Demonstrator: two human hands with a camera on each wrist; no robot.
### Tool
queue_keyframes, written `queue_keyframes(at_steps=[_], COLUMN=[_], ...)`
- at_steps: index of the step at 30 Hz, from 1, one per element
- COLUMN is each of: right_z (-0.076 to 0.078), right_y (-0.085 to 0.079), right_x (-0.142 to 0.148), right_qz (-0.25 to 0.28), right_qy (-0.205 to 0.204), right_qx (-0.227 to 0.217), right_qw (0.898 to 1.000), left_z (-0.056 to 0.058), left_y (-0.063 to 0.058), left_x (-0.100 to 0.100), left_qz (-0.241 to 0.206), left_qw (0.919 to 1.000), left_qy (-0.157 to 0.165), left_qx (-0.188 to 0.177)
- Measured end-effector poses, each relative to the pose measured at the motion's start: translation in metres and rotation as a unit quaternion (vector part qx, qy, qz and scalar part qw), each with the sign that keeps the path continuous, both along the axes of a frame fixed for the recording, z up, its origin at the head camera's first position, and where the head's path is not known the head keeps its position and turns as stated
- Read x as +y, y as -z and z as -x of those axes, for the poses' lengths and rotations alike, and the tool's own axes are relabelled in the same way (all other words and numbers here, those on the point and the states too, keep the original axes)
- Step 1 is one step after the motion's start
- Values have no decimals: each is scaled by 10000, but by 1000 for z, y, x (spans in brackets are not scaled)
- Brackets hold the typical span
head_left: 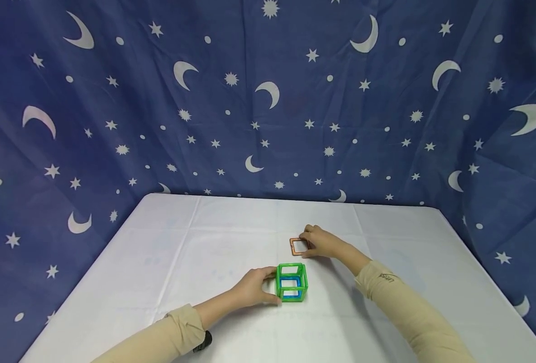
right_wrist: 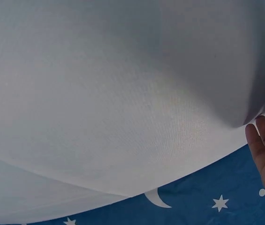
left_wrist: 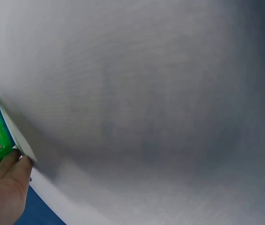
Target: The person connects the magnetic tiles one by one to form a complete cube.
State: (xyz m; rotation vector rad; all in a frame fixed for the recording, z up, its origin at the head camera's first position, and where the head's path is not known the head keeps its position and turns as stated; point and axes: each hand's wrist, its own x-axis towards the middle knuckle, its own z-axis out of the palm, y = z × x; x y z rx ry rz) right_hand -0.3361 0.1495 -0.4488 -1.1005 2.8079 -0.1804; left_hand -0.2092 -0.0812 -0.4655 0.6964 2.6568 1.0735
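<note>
An open cube of green magnetic tile frames stands on the white table, with a blue square frame showing through its open top. My left hand holds the cube by its left side, fingers at the far corner and thumb at the near one. In the left wrist view, the green cube appears at the left edge beside the fingers. Behind the cube, an orange square tile frame is at the table surface. My right hand pinches its right part between fingers and thumb, covering that side.
A white cloth covers the table, with fold lines running across it. Behind and around the table hangs a dark blue curtain printed with white moons and stars. A dark band circles the left wrist.
</note>
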Motion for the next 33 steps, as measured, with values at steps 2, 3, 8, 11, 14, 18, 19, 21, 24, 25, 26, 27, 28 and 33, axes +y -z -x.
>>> queue_keyframes(at_steps=[2,3,8,11,14,18,19,21,24,25,26,27,28,33], right_z=[-1,-1,-4,-7,-10,-14,-16,-18,-21,-22,-24,-25,-26,-33], right_y=[0,-1,-4,-3,-1,-2,-2,-4,-9,-10,-12,-14,-15,-19], right_x=[0,0,-1,-2,-2,-4,-4,-5,-6,-7,-7,-7,-7,-5], right_qz=[33,40,35,-3,-4,74,91,132,207,249,296,331,347,462], right_qy=[25,45,146,185,254,373,395,440,474,479,480,471,461,336], right_qx=[96,144,264,247,245,307,319,302,263,258,256,256,266,303], right_qw=[9999,9999,9995,9995,9994,9988,9987,9985,9983,9982,9981,9980,9980,9979], left_z=[0,0,-1,-1,0,2,3,3,4,4,4,5,5,3], left_y=[-1,-2,-5,-5,-6,-9,-10,-10,-10,-10,-9,-9,-9,-6], left_x=[0,0,1,1,1,1,1,0,1,1,2,2,3,6], left_qz=[114,166,337,341,281,199,190,178,187,192,193,202,202,214], left_qw=[9999,9998,9992,9992,9995,9997,9997,9998,9998,9997,9997,9997,9997,9997], left_qy=[-41,-48,-72,-70,-72,-122,-127,-126,-121,-120,-117,-107,-101,-86], left_qx=[92,123,219,184,99,48,33,30,5,2,18,52,69,47])
